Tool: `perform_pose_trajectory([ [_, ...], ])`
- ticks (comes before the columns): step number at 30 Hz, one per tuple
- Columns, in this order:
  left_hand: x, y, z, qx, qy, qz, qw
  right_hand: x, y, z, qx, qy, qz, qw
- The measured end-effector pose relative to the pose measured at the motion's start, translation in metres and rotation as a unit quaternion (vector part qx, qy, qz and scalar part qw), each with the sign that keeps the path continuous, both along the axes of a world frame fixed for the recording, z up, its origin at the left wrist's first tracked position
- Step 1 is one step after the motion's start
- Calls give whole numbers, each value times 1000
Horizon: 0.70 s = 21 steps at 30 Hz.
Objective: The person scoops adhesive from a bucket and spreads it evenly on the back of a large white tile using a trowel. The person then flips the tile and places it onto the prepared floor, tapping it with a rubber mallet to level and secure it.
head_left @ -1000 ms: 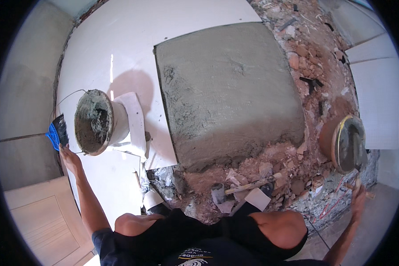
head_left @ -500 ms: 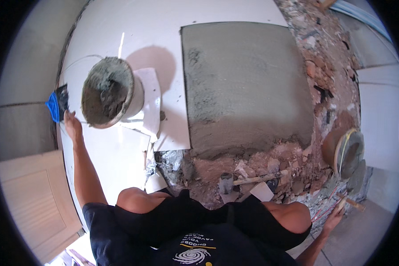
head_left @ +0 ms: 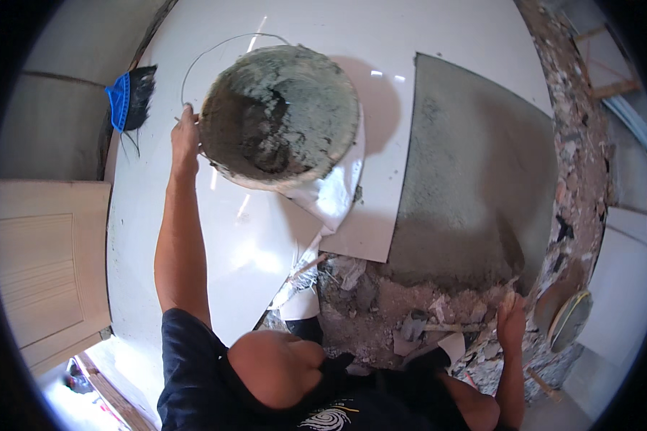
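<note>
My left hand [head_left: 185, 140] is closed on the rim of a mortar-crusted bucket [head_left: 323, 161], beside its thin wire handle. The bucket tilts toward me, with grey mortar [head_left: 269, 133] inside. At the right, my right hand [head_left: 512, 323] is closed around the handle of a trowel [head_left: 510, 248]. Its blade is over the near right part of a smoothed grey mortar bed [head_left: 467, 172]; whether it touches is hard to tell. A white sheet or bag [head_left: 338, 190] lies partly under the bucket on the pale floor tiles [head_left: 248, 230].
A blue brush with black bristles [head_left: 120, 100] lies by the left wall. Rubble [head_left: 571, 165] runs along the right of the mortar bed. Near my feet lies a mallet [head_left: 413, 327]. A second bucket [head_left: 569, 320] stands at right, and a wooden door [head_left: 47, 266] at left.
My left hand has gone from near the blue brush to the bucket rim, and the bucket now tilts more. My right hand has brought the trowel leftward and forward over the mortar bed. The view has shifted.
</note>
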<state>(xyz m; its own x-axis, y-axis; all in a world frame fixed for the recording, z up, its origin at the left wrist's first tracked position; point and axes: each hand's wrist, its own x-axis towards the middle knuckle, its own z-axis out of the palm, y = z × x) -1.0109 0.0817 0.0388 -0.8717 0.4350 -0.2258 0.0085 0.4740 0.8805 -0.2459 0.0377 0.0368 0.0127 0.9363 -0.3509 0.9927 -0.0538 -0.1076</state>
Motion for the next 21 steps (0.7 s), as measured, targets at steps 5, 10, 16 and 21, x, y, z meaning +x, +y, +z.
perform_pose_trajectory([
  [5, 7, 15, -9, 71, 18, 16, 997, -58, 38, 69, -104, 44, -91, 989],
  [10, 16, 11, -13, 84, -16, 1, 996, -163, 104, 172, 9, 111, 38, 993],
  [16, 40, 7, 12, 41, 83, -24, 995, -356, 180, 203, 163, 3, 421, 892],
  [21, 62, 3, 29, 51, 96, -26, 994, -454, 188, 223, 173, -230, 441, 850],
])
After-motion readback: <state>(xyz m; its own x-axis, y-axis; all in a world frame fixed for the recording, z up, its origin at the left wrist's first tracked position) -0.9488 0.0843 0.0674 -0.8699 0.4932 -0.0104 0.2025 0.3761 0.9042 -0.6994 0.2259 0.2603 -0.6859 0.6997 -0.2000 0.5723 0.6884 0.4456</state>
